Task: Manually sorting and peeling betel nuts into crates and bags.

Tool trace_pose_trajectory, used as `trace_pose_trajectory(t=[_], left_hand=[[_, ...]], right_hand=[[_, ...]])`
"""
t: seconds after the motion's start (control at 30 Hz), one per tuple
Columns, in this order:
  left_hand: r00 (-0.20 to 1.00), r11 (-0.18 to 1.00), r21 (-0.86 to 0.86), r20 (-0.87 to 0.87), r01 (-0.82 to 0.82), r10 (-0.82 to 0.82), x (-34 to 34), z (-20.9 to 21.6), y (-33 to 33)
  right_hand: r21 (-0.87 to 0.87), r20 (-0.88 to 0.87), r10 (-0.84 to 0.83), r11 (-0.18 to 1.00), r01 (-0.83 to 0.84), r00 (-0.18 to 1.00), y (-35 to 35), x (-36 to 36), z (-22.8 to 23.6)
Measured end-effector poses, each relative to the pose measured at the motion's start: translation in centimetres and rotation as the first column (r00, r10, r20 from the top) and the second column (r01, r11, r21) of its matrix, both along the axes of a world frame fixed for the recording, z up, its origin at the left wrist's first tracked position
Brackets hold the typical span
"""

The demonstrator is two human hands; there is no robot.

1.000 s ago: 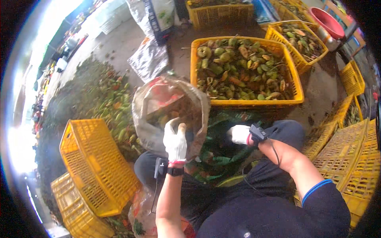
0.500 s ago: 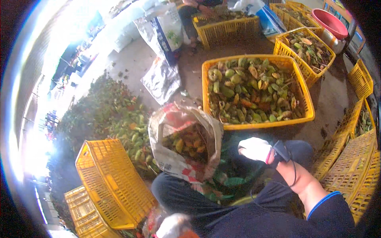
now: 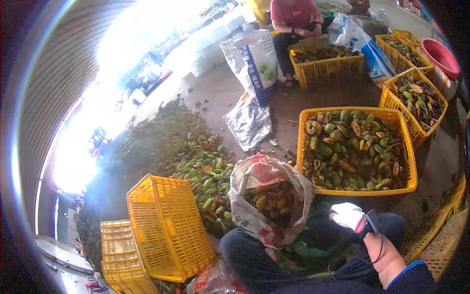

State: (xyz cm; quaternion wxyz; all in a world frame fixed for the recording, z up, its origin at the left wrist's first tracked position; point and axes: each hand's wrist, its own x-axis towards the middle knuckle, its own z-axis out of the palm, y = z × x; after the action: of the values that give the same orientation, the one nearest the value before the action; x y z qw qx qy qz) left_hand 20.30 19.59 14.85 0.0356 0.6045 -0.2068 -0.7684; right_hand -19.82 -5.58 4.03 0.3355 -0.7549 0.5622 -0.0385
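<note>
My right hand (image 3: 346, 216), in a white glove with a dark strap and cable at the wrist, is over my right knee. Its fingers are curled together; anything inside them is hidden. My left hand is out of the picture. Between my knees stands an open woven sack (image 3: 238, 208), partly filled with brownish-green pods or fruits (image 3: 267, 203). Just beyond my right hand is a yellow crate (image 3: 362, 191) full of green and brown pods (image 3: 350, 147). To the left of the sack, a large heap of green pods (image 3: 208, 186) lies on the floor.
Tipped yellow crates (image 3: 169, 225) stand at my left, beside a crumpled plastic bag (image 3: 213, 280). Ahead, a person in a red shirt (image 3: 296, 13) handles things over another crate (image 3: 328, 73). More filled crates (image 3: 416, 105) and a red basin (image 3: 440, 59) are at far right.
The view has swung left and up, so things sit lower and farther right. My left gloved hand has left the picture. My right hand stays over the knee.
</note>
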Motion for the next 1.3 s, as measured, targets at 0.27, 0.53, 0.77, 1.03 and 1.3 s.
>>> trace_pose_trajectory(t=[0.27, 0.53, 0.77, 1.03, 1.3], left_hand=[[1.0, 0.998, -0.055, 0.013, -0.025, 0.026, -0.6, 0.0, -0.4], [0.997, 0.996, -0.047, 0.038, -0.071, 0.073, -1.7, 0.4, -0.6], [0.995, 0.996, -0.032, 0.055, -0.085, 0.087, -2.3, 0.7, -1.1], [0.993, 0.993, -0.021, 0.033, -0.115, 0.116, -2.7, 0.9, -0.2], [0.987, 0.982, -0.095, -0.027, -0.161, 0.159, -3.3, 0.9, 2.3]], right_hand=[[-0.003, 0.001, 0.022, 1.0, -0.022, 1.0, -0.4, 0.2, 0.9], [-0.05, 0.047, -0.008, 0.999, 0.01, 0.999, -0.4, 0.7, 2.3], [-0.124, 0.03, -0.033, 0.992, 0.037, 0.999, -0.2, 0.2, 1.6], [-0.069, 0.049, -0.025, 0.997, 0.029, 0.998, -0.3, 0.6, 3.5], [-0.101, 0.036, 0.026, 0.995, -0.022, 0.999, -0.4, 1.5, 1.9]])
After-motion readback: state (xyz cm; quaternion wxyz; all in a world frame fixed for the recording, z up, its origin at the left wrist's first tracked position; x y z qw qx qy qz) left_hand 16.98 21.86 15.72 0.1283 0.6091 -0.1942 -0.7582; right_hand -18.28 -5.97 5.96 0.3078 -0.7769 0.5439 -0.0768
